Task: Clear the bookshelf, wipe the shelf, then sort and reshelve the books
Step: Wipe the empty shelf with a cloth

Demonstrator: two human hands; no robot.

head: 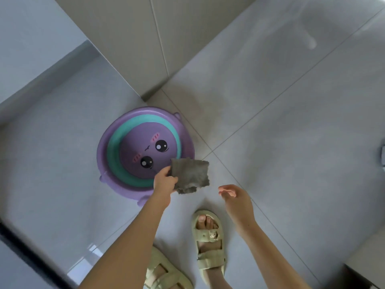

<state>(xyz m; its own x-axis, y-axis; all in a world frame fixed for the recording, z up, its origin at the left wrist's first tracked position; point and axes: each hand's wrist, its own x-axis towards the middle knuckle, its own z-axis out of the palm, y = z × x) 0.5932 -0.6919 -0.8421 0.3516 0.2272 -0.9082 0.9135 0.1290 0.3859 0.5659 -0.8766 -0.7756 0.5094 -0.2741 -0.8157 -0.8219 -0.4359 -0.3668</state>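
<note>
Grey glossy tiled floor (pixel 291 142) fills the view, camera looking straight down. Left hand (pixel 164 182) has its grip clamped on one edge of a grey cloth (pixel 190 175), fingers curled round the bunched fabric, thumb on top. Cloth is crumpled, edges ragged, spread out to the right of the hand; it sits at the right edge of the basin (pixel 104 147) and overlaps the rim in view. Cannot tell how high above the basin it is. Right hand (pixel 235 197) is right of the basin, just beside the cloth but not touching it; grip apart, fingers loosely bent, holding nothing.

Basin is round and purple with a teal ring inside and a cartoon face printed on the bottom, standing on the floor; no visible contents. Below the basin in the frame are two feet in pale green strap sandals, the right sandal (pixel 208 236) closer to it, the left sandal (pixel 164 276) at the bottom edge. Above the basin rises a beige panelled wall corner (pixel 125 38). Far right of the basin, at the frame edge, is a small grey object (pixel 383 152), too cut off to identify.
</note>
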